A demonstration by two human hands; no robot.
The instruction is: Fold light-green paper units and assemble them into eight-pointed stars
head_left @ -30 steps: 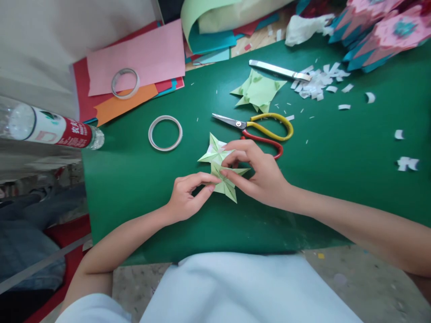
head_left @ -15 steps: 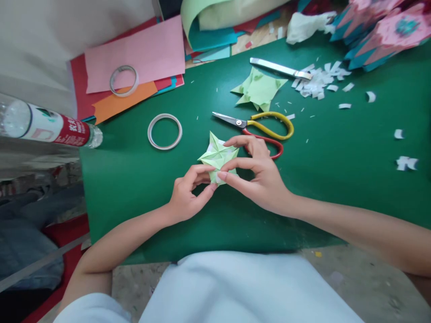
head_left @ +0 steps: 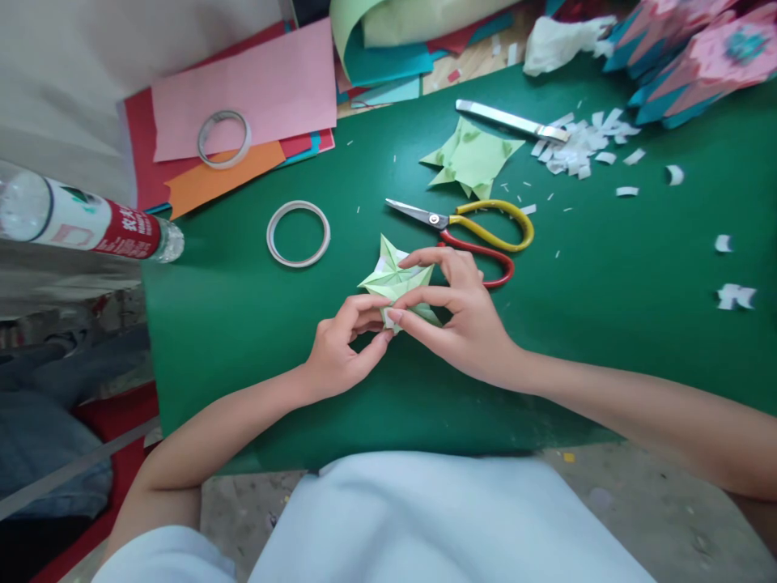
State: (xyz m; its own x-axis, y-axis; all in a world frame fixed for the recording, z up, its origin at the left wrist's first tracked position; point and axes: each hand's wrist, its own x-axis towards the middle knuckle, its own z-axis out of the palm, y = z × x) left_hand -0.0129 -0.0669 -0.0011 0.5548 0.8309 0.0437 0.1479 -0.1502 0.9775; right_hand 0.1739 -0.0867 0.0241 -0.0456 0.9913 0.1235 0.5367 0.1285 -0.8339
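A light green folded paper star [head_left: 388, 279] with white patches is between my hands, over the green table. My left hand [head_left: 346, 348] pinches its lower left edge between thumb and fingers. From the right, my right hand [head_left: 464, 316] reaches across it, thumb and index finger pinched at the lower point and another fingertip on the upper face. My right fingers cover part of the star. Scissors [head_left: 434, 219] with one yellow and one red handle lie just beyond, partly behind my right hand. Farther back rests a second light green folded paper piece [head_left: 473, 158].
A tape roll [head_left: 298, 263] lies on the green table [head_left: 243, 348], another [head_left: 200, 146] on coloured paper sheets [head_left: 273, 73]. A knife-like metal tool [head_left: 503, 119] touches white paper scraps [head_left: 586, 146]. A bottle [head_left: 91, 219] is at left, pink-and-blue paper flowers [head_left: 704, 77] at far right.
My right thumb and index finger have shifted slightly left along the star's lower point. More of the star's lower right corner shows below the fingers. The view has moved a little.
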